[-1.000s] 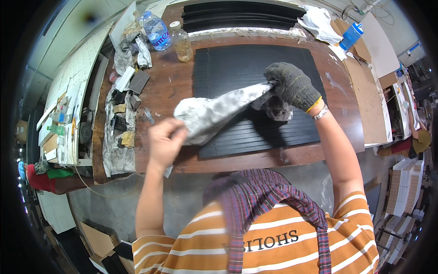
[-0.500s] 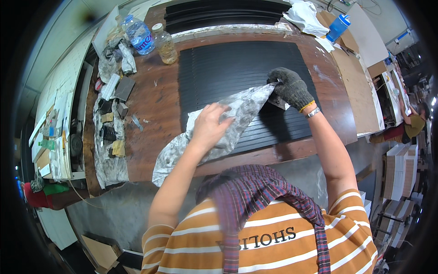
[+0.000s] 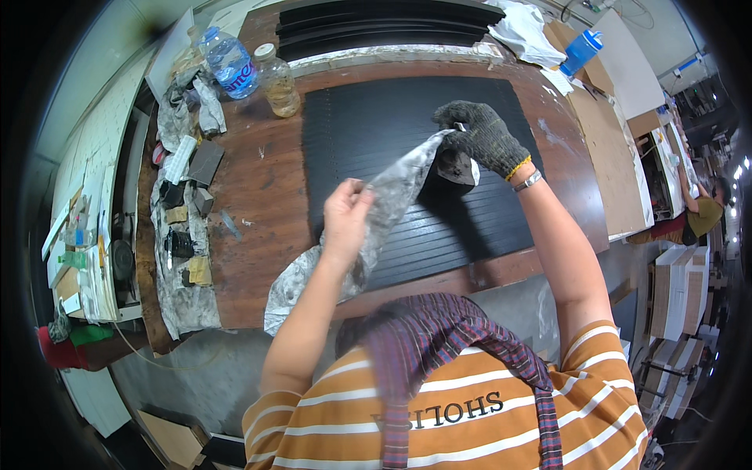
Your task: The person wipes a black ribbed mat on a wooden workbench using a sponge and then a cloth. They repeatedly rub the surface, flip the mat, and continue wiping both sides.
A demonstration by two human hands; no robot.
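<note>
A grey-smudged white cloth (image 3: 392,192) stretches slantwise between my hands, its lower end draped over the table's near edge. My bare left hand (image 3: 345,218) is closed on the cloth's left edge. My right hand (image 3: 484,139), in a dark grey knit glove with a yellow cuff, pinches the cloth's upper corner. Just under the gloved palm is a small dark block (image 3: 457,168) with a pale lower edge; whether the fingers grip it too is hidden. Beneath both hands lies a black ribbed panel (image 3: 392,102) on the brown wooden table (image 3: 262,188).
Two bottles, a large clear one (image 3: 229,64) and a smaller jar-like one (image 3: 277,82), stand at the back left. Sanding blocks (image 3: 206,162) and rags line the left edge. Black strips (image 3: 392,27) lie along the back. A blue bottle (image 3: 581,52) stands back right. Another person (image 3: 709,215) works far right.
My right hand has moved left and slightly away from me, with the cloth corner and the dark block. My left hand has shifted left and closed from lying loosely spread on the cloth.
</note>
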